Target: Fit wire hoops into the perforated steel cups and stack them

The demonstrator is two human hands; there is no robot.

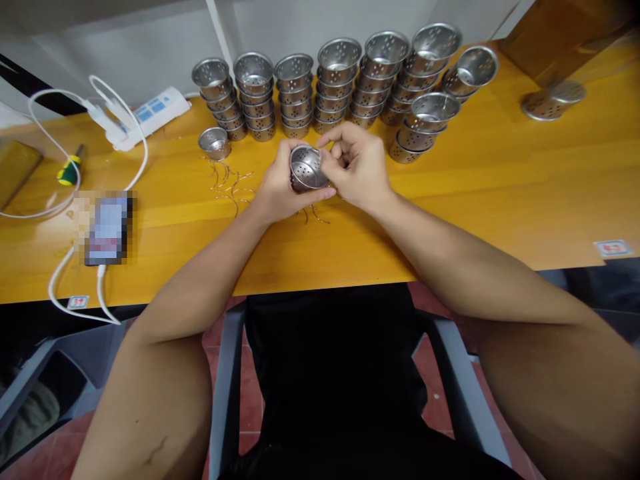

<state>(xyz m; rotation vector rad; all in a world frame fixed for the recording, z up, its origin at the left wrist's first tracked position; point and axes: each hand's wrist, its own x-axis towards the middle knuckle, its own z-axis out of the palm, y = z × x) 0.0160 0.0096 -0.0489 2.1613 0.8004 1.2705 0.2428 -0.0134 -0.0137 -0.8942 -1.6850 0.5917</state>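
My left hand (280, 187) is wrapped round a perforated metal cup (306, 168), its open mouth tilted up toward me. At the cup's right rim, my right hand (357, 163) is closed in a pinch; whatever lies between thumb and forefinger is too small to make out. Thin curved wire pieces (233, 190) lie scattered on the table left of the cup, and a few more lie below my left hand. A single small perforated cup (215, 143) stands behind the wires. Beyond my hands, stacks of such cups (295, 93) form a row.
On the yellow table (500, 200), a shorter cup stack (425, 130) stands right of my right hand, and one cup (553, 100) lies upside down farther right. To the left are a phone (107, 230) on a white cable, a power strip (150, 117) and a screwdriver (70, 170).
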